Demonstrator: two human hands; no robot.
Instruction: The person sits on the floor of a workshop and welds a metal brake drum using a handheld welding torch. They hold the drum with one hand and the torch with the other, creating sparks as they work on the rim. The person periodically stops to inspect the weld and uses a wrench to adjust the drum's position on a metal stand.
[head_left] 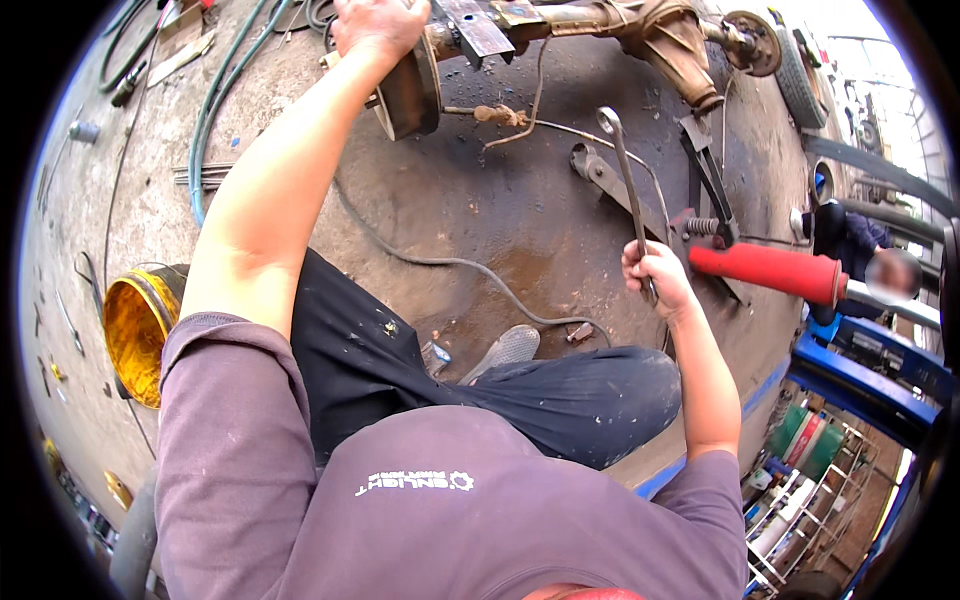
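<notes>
At the top edge, my left hand (378,30) rests against the brake drum (415,95) at the near end of a rusty vehicle axle (665,40). Its fingers are partly cut off by the picture's edge, so their grip does not show. In my right hand (660,278) is a long metal wrench (628,170). My fingers wrap round its lower end, and its ring end points up toward the axle, apart from it. A flat metal bracket (480,35) sits on the axle beside the drum. A thin bent pipe (540,85) hangs below it.
A red cylinder (770,272) and a dark metal jack arm (610,185) lie right of the wrench. A cable (430,260) crosses the stained floor. Left stand a yellow-lined bucket (140,335) and blue hoses (215,110). Another person (850,235) is at far right, near blue steel beams (860,370).
</notes>
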